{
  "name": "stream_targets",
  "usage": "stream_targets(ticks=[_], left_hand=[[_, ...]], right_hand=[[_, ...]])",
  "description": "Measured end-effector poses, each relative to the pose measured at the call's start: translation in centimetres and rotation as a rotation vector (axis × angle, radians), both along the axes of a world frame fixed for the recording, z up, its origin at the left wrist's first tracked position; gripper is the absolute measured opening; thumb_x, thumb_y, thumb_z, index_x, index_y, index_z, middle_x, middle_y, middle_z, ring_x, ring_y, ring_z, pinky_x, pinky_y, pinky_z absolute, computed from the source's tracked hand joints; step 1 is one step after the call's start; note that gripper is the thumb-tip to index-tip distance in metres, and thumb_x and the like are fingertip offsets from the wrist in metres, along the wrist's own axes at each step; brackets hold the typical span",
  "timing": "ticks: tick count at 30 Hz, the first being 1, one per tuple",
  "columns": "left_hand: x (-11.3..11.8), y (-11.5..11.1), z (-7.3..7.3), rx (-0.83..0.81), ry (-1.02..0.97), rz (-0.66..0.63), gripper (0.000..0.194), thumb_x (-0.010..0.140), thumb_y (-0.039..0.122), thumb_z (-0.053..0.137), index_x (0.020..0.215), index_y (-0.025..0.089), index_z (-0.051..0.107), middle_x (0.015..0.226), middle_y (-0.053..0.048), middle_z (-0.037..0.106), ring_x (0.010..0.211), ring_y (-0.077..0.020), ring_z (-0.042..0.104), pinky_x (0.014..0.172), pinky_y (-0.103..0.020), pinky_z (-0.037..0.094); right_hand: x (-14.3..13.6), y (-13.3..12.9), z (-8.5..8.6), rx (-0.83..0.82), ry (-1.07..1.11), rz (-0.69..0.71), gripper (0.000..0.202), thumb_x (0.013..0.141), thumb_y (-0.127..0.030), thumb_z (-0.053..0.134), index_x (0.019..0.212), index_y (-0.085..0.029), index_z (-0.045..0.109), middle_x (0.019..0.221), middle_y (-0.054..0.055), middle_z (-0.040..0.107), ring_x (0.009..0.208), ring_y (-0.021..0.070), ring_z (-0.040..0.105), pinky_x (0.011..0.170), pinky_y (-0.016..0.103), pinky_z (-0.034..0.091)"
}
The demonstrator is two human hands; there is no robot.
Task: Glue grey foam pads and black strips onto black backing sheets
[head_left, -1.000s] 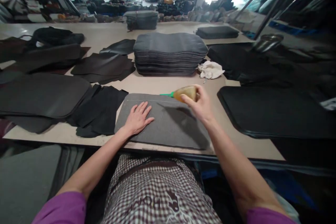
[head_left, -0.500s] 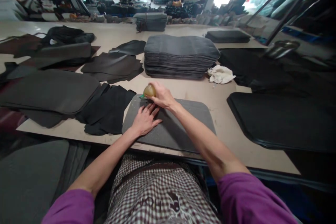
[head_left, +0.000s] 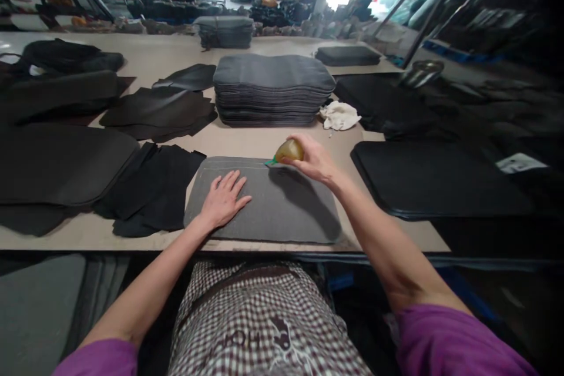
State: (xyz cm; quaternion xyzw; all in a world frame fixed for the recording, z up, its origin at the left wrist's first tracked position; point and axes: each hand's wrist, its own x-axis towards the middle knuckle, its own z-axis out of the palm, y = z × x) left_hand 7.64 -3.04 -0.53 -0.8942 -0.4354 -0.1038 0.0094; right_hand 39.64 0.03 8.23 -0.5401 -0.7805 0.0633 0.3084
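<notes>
A grey rounded rectangular mat (head_left: 264, 205) lies flat near the table's front edge, with thin pale lines along its far and left edges. My left hand (head_left: 224, 200) rests on the mat's left part, fingers spread and palm down. Wrapped in my right hand (head_left: 315, 158) is a yellowish squeeze bottle (head_left: 289, 151), tilted so its green nozzle points left and down at the mat's far edge. The nozzle tip is at or just above the surface; I cannot tell if it touches. A shadow of the hand falls across the mat's right part.
A tall stack of grey mats (head_left: 273, 91) stands behind, with a crumpled white cloth (head_left: 340, 115) beside it. Black sheets (head_left: 152, 188) lie to the left, and dark mats (head_left: 440, 179) lie to the right. Farther back are a tied bundle (head_left: 224, 32) and a low dark stack (head_left: 348, 56).
My right hand has carried the squeeze bottle rightward along the mat's far edge. My left hand stays flat on the mat, now farther from the bottle. The camera view has shifted to the right.
</notes>
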Motion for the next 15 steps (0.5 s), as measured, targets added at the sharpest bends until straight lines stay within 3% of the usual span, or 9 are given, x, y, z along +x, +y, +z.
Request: stream_targets(ticks=[10, 13, 15], left_hand=[[0.0, 0.1, -0.2, 0.016, 0.006, -0.019, 0.063, 0.107, 0.058, 0.036, 0.157, 0.022, 0.047, 0.169, -0.015, 0.039, 0.157, -0.0294, 0.035, 0.126, -0.055, 0.028], [-0.2, 0.4, -0.2, -0.022, -0.042, -0.041, 0.059, 0.107, 0.054, 0.039, 0.153, 0.02, 0.051, 0.167, -0.016, 0.041, 0.157, -0.0304, 0.035, 0.126, -0.056, 0.028], [-0.8, 0.6, 0.2, -0.078, -0.134, -0.053, 0.05, 0.108, 0.048, 0.04, 0.146, 0.02, 0.057, 0.164, -0.015, 0.046, 0.154, -0.0289, 0.039, 0.124, -0.054, 0.032]], right_hand=[[13.4, -7.2, -0.5, 0.026, 0.004, -0.35, 0.064, 0.078, -0.058, 0.077, 0.129, -0.022, 0.063, 0.122, 0.013, 0.068, 0.107, 0.0374, 0.066, 0.095, 0.057, 0.054], [15.4, -9.2, -0.3, 0.085, 0.008, -0.462, 0.064, 0.076, -0.065, 0.076, 0.124, -0.024, 0.067, 0.12, 0.015, 0.068, 0.107, 0.0397, 0.066, 0.095, 0.06, 0.053], [15.0, -10.4, 0.2, 0.149, 0.037, -0.533, 0.062, 0.077, -0.066, 0.077, 0.121, -0.024, 0.069, 0.12, 0.017, 0.069, 0.108, 0.0392, 0.065, 0.096, 0.058, 0.053]])
